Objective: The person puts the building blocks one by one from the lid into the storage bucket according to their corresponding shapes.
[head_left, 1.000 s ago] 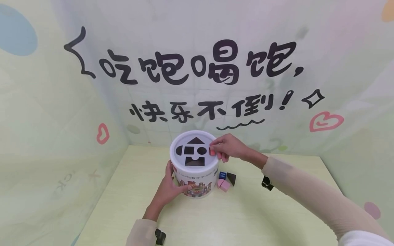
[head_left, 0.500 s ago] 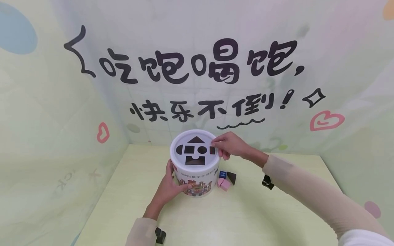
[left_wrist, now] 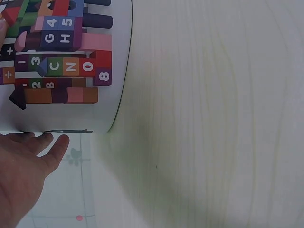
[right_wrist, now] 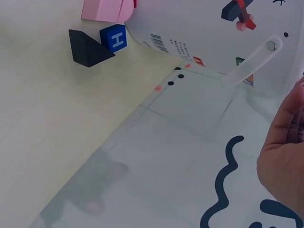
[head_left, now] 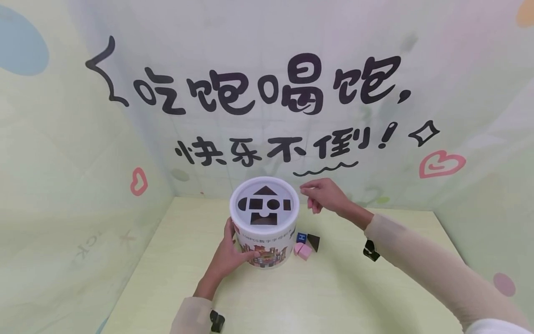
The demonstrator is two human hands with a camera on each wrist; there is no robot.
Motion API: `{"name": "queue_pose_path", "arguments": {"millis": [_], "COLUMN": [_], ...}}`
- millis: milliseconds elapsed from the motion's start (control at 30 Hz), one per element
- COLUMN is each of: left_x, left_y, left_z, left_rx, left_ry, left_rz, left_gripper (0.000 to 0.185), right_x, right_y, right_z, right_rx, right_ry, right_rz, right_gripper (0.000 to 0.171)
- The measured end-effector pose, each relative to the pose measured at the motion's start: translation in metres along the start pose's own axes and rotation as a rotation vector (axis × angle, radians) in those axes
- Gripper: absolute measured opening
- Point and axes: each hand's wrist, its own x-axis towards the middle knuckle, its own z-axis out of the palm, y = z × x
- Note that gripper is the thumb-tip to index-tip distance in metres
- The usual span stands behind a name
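In the far middle of the pale green table (head_left: 333,297) stands a white bucket (head_left: 267,246), upright, its long axis vertical and its flat lid (head_left: 264,205) facing up. The lid carries dark cut-out holes: a triangle at the far side, a row of half-round, rectangle, circle and small square across the middle, and an arch shape nearest. What lies inside cannot be seen through them. The left hand (head_left: 230,254) grips the bucket's near-left side, thumb across the printed picture band, fingers curled round the wall. The right hand (head_left: 322,195) hovers just right of the lid's far rim, apart from it, fingers loosely bent and holding nothing. Just right of the bucket's base lie three blocks close together: a pink block (head_left: 303,251) touching the base, a blue block (head_left: 301,238) with a letter H, and a black triangular block (head_left: 314,241). The bucket stands near the back wall (head_left: 267,93); bare tabletop stretches wide on the near side and to the right.
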Motion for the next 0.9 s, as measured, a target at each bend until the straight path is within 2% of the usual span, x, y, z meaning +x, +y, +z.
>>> {"name": "queue_pose_path", "arguments": {"millis": [300, 600, 900], "left_x": [-0.001, -0.002, -0.002], "left_y": [0.0, 0.002, 0.0], "left_z": [0.0, 0.0, 0.001], "left_rx": [-0.016, -0.02, -0.033], "left_ry": [-0.009, -0.008, -0.008], "left_rz": [-0.01, -0.02, -0.011], "left_gripper": [0.129, 0.129, 0.127], "right_x": [-0.001, -0.006, -0.015], "right_y": [0.03, 0.061, 0.089], "right_z": [0.0, 0.017, 0.032], "right_rx": [0.032, 0.071, 0.056], "right_ry": [0.034, 0.053, 0.058], "right_rz": [0.063, 0.101, 0.116], "right_gripper": [0.04, 0.041, 0.043]}}
